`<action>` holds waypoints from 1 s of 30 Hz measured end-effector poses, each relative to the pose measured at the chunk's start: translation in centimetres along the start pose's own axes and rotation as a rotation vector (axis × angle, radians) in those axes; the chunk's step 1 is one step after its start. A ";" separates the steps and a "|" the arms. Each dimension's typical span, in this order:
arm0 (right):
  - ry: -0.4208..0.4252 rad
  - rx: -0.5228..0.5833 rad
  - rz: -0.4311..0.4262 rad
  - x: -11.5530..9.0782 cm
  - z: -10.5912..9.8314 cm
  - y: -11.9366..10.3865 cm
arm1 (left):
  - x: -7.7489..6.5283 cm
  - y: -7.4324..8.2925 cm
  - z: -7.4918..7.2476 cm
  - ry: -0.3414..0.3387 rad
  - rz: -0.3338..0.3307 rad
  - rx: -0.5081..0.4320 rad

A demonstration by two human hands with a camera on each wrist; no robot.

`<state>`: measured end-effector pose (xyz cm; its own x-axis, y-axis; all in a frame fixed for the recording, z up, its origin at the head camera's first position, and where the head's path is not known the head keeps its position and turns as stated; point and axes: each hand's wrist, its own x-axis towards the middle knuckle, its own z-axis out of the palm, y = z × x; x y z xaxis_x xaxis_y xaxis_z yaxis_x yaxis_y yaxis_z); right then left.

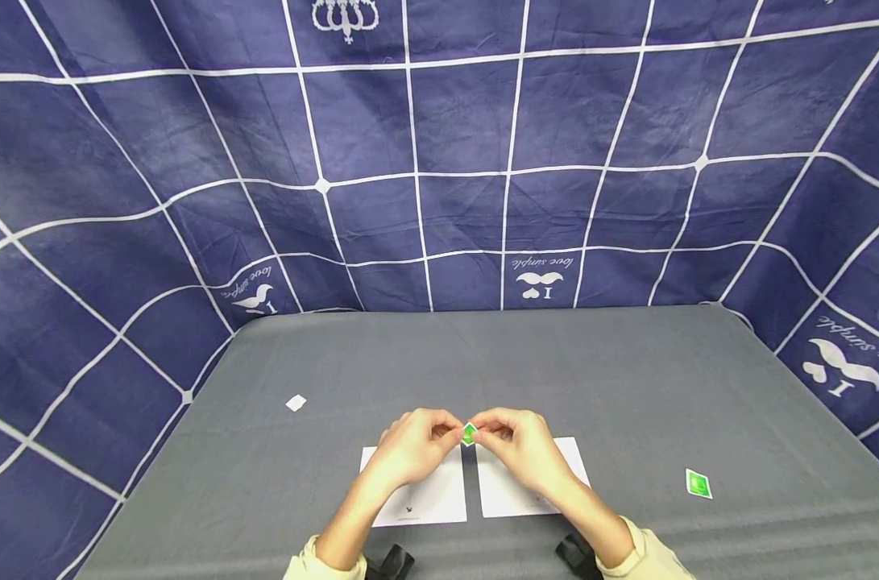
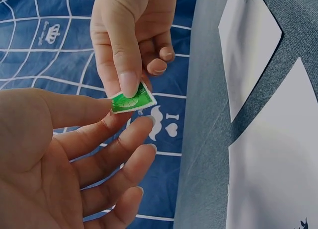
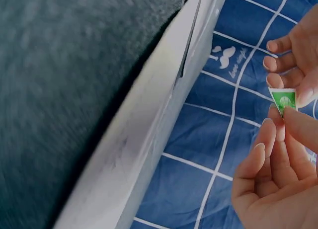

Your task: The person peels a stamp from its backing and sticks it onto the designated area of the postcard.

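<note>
Both hands meet above the grey table and pinch one small green postage stamp (image 1: 469,435) with a white toothed border. My left hand (image 1: 417,447) grips one edge between thumb and forefinger; in the left wrist view its other fingers (image 2: 131,162) are loosely spread. From the other side my right hand (image 1: 524,449) pinches the stamp, its thumb covering part of the green face. In the right wrist view the stamp (image 3: 285,100) shows a pale round design. Below the hands lie two white paper pieces (image 1: 428,503) (image 1: 495,495) side by side, partly hidden by the forearms.
A second green stamp (image 1: 698,484) lies on the grey table (image 1: 555,362) at the right. Farther back on the left is a small white square (image 1: 296,402). A blue cloth (image 1: 461,209) with white grid lines hangs behind and at both sides.
</note>
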<state>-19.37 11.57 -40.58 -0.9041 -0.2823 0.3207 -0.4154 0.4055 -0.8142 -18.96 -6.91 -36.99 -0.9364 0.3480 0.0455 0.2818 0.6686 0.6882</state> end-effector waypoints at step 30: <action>0.007 0.166 0.165 0.0 -0.1 -0.3 | 0.8 -0.9 0.4 0.141 -0.001 -0.014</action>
<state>-19.29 11.49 -40.29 -0.9593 -0.2177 0.1796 -0.2404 0.2968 -0.9242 -19.90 -6.95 -37.81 -0.9571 0.2507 0.1455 0.2789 0.6590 0.6986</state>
